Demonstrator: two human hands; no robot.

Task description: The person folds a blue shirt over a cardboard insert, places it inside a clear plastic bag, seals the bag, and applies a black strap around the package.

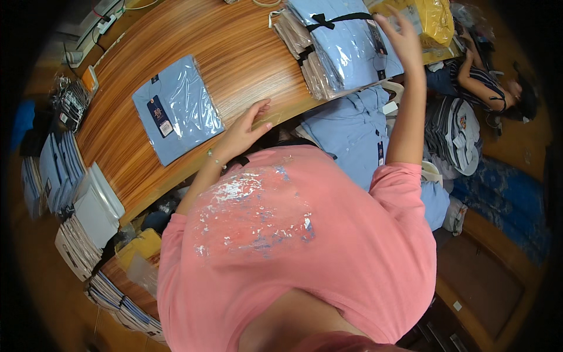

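Note:
My left hand (pixel 249 126) is at the table's near edge, fingers and thumb apart, with nothing in it. Left of it, a folded light blue shirt (pixel 190 108) in a clear plastic bag lies flat on the table, a dark blue tag (pixel 157 114) showing through. My right hand (pixel 404 44) is raised at the right end of a stack of bagged light blue shirts (pixel 349 53). Its fingers are spread beside the black ribbon (pixel 346 19) tied round that stack. I cannot tell whether the fingertips touch the ribbon or the plastic.
The wood-grain table (pixel 234 53) curves across the view. Unbagged blue shirts (pixel 346 132) are heaped below its right edge. A yellow plastic bag (pixel 434 23) is at the far right, near another person (pixel 478 79). Packaged garments (pixel 61 170) stand along the left.

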